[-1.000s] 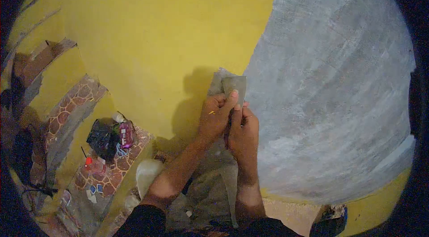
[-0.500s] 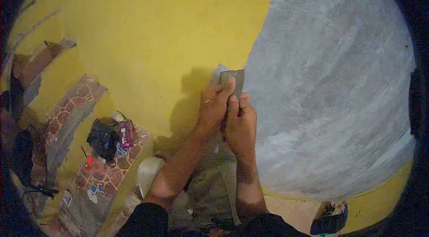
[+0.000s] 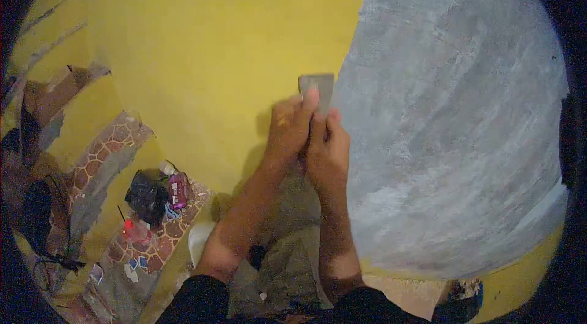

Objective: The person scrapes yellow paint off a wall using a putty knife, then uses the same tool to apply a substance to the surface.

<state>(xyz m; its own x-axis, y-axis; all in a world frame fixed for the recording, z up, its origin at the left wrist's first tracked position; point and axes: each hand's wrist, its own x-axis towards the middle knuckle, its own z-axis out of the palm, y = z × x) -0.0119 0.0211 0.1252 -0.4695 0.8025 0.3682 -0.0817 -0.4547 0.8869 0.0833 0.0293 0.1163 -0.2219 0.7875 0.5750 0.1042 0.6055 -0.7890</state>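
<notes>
A scraper (image 3: pixel 323 84) with a flat grey blade is held upright against the wall, close to the ragged edge between yellow paint (image 3: pixel 214 49) and bare grey surface (image 3: pixel 452 122). My left hand (image 3: pixel 287 131) is closed on the scraper, its thumb laid flat along the blade face. Just to the right and a little lower, my right hand (image 3: pixel 330 153) wraps round the handle, which the fingers mostly hide. Small yellow flecks mark the back of my left hand.
At lower left, stone-patterned steps (image 3: pixel 110 147) climb along the wall. On one lie a black bag (image 3: pixel 147 192), a purple packet (image 3: pixel 178 191) and a red-topped bottle (image 3: pixel 129 226). A white rounded container (image 3: pixel 199 241) stands by my left forearm. A dark object (image 3: pixel 458 302) sits at bottom right.
Both hands and the scraper have moved up along the paint edge. The view has shifted slightly, so the steps sit a bit lower and further right.
</notes>
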